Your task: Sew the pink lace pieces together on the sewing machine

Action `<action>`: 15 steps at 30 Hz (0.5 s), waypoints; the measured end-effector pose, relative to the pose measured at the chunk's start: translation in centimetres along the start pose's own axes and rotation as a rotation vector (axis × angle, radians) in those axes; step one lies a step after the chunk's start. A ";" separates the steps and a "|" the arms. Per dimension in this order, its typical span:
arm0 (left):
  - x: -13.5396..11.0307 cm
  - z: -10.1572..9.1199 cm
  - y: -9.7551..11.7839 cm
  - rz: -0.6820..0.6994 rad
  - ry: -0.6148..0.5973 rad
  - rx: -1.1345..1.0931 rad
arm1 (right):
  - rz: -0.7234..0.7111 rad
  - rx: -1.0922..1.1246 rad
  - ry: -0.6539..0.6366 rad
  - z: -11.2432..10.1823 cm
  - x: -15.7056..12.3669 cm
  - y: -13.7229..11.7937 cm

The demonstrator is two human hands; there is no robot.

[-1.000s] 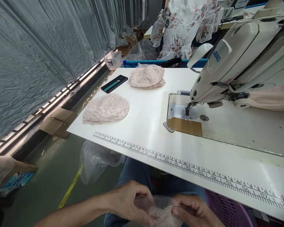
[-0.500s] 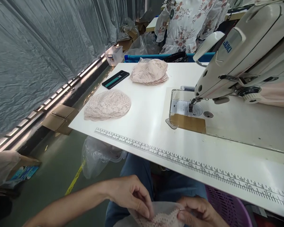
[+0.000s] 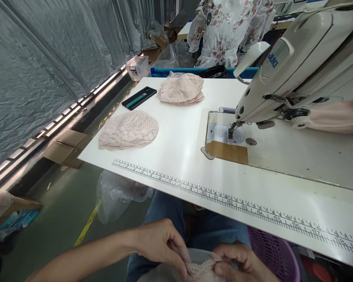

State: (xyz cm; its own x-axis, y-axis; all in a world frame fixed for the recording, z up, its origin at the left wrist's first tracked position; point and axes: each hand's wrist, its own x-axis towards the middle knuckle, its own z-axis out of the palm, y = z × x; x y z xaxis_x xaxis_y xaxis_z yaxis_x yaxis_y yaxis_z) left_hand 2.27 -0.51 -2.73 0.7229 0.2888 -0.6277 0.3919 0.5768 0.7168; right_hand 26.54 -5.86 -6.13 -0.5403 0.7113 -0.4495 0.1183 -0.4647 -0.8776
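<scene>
Left grip (image 3: 161,243) and right grip (image 3: 239,260) pinch the pale lace piece (image 3: 202,268), which lies between them.

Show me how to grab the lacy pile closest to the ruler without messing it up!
Probably pinch the near edge of the lace stack from above and below at once, coming in low from the side facing the ruler markings. It lies flat in thin layers, so squeezing them all together should stop them sliding apart.
</scene>
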 end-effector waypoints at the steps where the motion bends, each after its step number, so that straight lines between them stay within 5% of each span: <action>1: -0.1 -0.2 0.1 -0.003 -0.010 0.009 | 0.007 0.013 -0.014 0.0 0.0 -0.2; 11: 1.1 0.8 -1.0 -0.070 0.104 0.169 | 0.046 0.009 -0.027 1.2 -0.4 -0.8; 15: 1.0 0.8 -1.0 -0.065 0.060 0.111 | 0.088 -0.067 -0.004 0.9 -0.7 -1.2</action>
State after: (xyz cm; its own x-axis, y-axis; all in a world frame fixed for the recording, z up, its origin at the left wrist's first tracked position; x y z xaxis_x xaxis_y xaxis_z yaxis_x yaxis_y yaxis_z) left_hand 3.08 -1.35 -3.85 0.6599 0.3008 -0.6885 0.4997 0.5087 0.7011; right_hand 26.05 -6.26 -4.67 -0.5287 0.6670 -0.5250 0.2207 -0.4893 -0.8438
